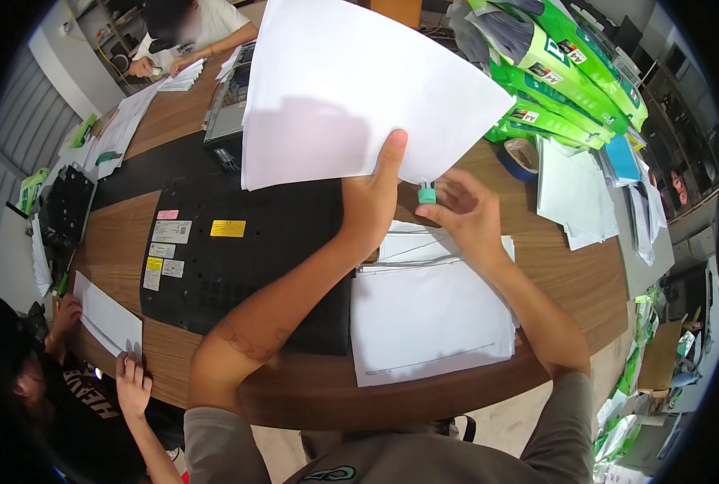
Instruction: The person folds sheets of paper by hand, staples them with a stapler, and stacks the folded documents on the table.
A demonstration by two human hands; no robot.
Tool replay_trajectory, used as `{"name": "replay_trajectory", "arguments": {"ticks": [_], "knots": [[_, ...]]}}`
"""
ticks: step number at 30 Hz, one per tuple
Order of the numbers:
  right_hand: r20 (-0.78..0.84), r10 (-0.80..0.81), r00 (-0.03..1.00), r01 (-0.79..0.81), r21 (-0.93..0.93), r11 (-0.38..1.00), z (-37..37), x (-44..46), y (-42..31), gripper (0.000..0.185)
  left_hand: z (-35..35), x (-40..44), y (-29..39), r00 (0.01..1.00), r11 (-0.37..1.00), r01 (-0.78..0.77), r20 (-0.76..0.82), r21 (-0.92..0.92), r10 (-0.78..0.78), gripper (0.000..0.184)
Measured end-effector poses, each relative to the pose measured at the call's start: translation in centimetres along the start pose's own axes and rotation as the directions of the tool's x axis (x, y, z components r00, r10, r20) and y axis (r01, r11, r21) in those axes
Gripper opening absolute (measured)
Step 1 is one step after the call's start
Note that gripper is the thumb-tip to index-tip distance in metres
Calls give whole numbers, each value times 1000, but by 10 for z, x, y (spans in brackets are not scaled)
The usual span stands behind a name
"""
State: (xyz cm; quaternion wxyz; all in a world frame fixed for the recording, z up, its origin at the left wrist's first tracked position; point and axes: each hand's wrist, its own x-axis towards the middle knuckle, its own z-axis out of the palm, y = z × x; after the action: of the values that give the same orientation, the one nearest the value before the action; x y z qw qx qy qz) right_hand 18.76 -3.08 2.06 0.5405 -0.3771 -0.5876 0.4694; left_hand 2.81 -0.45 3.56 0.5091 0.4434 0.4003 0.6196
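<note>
My left hand (pixel 373 194) is closed on a thin stack of white paper sheets (pixel 351 89), its thumb lying on top and its fingers hidden underneath. The sheets are held up and tilted above the table. In my right hand (pixel 468 211), a small teal clip-like tool (pixel 427 195) with a metal part is pinched at the lower edge of the sheets. Its exact kind is too small to tell. Below my hands lies a pile of white paper (pixel 432 323), with a few sheets shifted at its far end.
A black panel with labels (pixel 246 266) covers the table's left half. Green A4 paper packs (pixel 569 89), a tape roll (pixel 519 158) and loose papers (pixel 577 194) lie at right. One person (pixel 198 32) sits far left; another person's hand (pixel 133 383) touches paper near left.
</note>
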Motion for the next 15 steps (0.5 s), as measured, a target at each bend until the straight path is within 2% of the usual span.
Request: {"name": "replay_trajectory", "arguments": {"ticks": [1, 3, 7, 9, 10, 12, 15], "knots": [[1, 1, 1000, -1, 1, 1000, 1, 0, -1, 50, 1, 1, -2, 1000, 1000, 1, -1, 1, -1, 40], [9, 5, 1000, -5, 23, 1000, 3, -1, -4, 48, 6, 2, -5, 985, 971, -173, -21, -165, 172, 29], [22, -8, 1000, 8, -7, 1000, -2, 1, -1, 46, 6, 0, -3, 993, 980, -119, -24, -157, 116, 29], [23, -13, 1000, 12, 28, 1000, 0, 1, -1, 45, 4, 0, -4, 986, 981, -156, 44, -118, 162, 43], [22, -12, 1000, 11, 28, 1000, 0, 0, -2, 45, 5, -1, -3, 986, 981, -154, 45, -118, 161, 43], [17, 32, 999, -32, 4, 999, -1, -1, -6, 44, 8, -2, -1, 989, 974, -146, -4, -176, 148, 32], [31, -3, 1000, 3, -1, 1000, 0, 0, -6, 43, 7, -6, 3, 995, 989, -104, -2, -109, 104, 35]]}}
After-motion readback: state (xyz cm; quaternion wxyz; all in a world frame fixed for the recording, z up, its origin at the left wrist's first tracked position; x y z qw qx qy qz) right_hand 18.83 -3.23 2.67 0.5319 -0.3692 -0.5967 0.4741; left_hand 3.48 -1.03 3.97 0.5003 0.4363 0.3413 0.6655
